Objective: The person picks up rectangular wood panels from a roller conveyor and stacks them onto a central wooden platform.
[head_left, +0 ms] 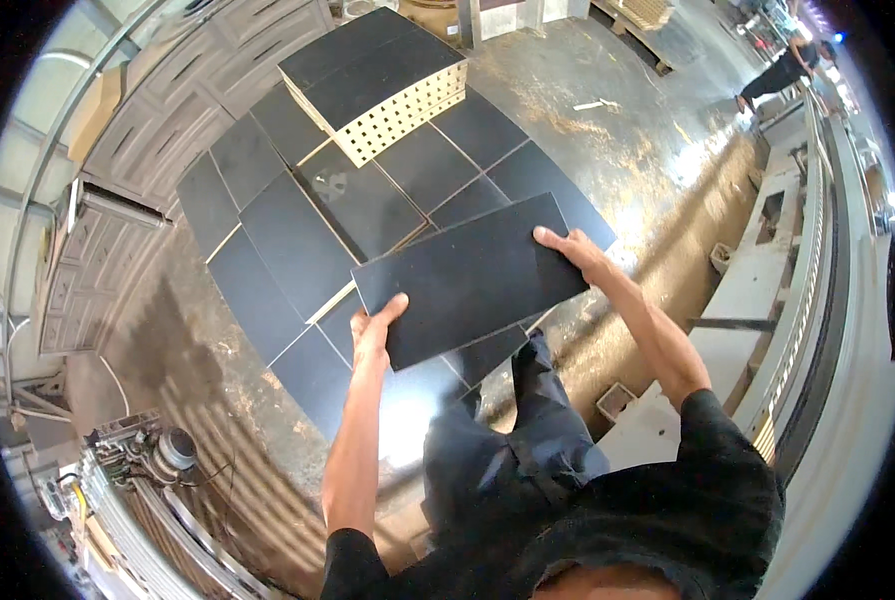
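Many dark panels make a broad layer [292,245] under and around the raised stack [372,60], with concrete floor [537,90] beyond, right of the stack. Panels lie nearly edge to edge, a few gaps showing; probably laid flat so they carry weight evenly. Left of the stack: grey drawer fronts [192,70], dark slim handles. Stack itself has a dark top and pale sides dotted with dark square openings; piled fairly square, I'd guess for steadiness.

On my side of the stack, above the layer, is the held panel [467,280]: oblong, dark, smooth. I have it by its two short ends, likely to share the weight and stop it sagging or twisting.

Left hand [372,330] is closed round the left end, thumb on top; right hand [577,250] the same at the right end. Fingers underneath mostly hidden, so can't tell how far they reach.

Right of the stack, a pale scrap [595,105] lies on the floor.

Writing: none seen on panels or stack. White patch [452,30] just behind the stack may be a label; too small to read. No brand I can make out.
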`<action>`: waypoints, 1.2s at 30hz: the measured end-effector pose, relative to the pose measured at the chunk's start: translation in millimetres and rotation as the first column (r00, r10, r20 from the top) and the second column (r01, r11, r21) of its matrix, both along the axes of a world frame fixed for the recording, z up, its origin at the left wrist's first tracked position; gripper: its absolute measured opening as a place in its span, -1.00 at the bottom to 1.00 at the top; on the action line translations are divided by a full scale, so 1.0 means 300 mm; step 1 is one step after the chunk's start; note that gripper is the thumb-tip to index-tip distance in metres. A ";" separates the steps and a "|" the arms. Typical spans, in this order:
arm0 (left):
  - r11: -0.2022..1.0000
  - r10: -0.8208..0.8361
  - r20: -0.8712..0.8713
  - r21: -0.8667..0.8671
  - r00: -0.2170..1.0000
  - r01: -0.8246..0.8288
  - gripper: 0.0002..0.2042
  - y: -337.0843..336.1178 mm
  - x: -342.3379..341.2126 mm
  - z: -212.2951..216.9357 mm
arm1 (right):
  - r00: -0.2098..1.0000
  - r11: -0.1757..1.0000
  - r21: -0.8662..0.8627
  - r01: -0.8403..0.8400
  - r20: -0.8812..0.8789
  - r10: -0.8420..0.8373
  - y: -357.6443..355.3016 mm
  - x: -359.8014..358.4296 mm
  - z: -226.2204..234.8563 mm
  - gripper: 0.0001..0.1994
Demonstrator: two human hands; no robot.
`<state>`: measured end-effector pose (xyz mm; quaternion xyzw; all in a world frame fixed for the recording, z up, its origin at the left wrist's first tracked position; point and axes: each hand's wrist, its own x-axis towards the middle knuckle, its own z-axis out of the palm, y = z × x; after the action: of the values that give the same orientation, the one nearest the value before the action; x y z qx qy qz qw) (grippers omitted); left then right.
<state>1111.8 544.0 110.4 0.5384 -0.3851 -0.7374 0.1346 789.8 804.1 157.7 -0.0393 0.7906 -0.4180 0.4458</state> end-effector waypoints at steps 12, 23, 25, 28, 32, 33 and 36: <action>0.981 0.115 -0.026 -0.154 0.993 -0.118 -0.27 -0.452 -0.875 -0.493 | 0.964 0.962 -0.063 -0.265 -0.015 0.265 -0.615 -1.012 -0.453 -0.07; 0.964 0.178 0.115 -0.221 0.977 -0.150 -0.18 -0.613 -1.102 -0.590 | 0.912 0.910 -0.089 -0.406 0.034 0.410 -0.907 -1.337 -0.625 0.02; 0.963 0.179 0.130 -0.225 0.975 -0.147 -0.19 -0.631 -1.116 -0.575 | 0.893 0.893 -0.052 -0.447 0.035 0.449 -0.942 -1.368 -0.627 0.02; 0.959 0.203 0.194 -0.236 0.960 -0.155 -0.23 -0.605 -1.170 -0.520 | 0.832 0.835 0.089 -0.543 -0.082 0.549 -0.965 -1.435 -0.678 0.07; 0.952 0.235 0.241 -0.255 0.942 -0.173 -0.31 -0.621 -1.169 -0.505 | 0.809 0.824 0.101 -0.558 -0.156 0.567 -0.996 -1.444 -0.709 0.13; 0.950 0.236 0.248 -0.263 0.939 -0.169 -0.33 -0.632 -1.164 -0.509 | 0.804 0.824 0.101 -0.558 -0.181 0.567 -1.003 -1.436 -0.699 0.15; 0.942 0.258 0.275 -0.284 0.926 -0.178 -0.36 -0.659 -1.136 -0.529 | 0.776 0.822 0.141 -0.552 -0.276 0.568 -1.033 -1.427 -0.665 0.20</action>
<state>771.1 346.2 -48.2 0.6647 -0.4299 -0.5691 0.2225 361.8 494.3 -41.9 -0.3250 0.8128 -0.2347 0.4227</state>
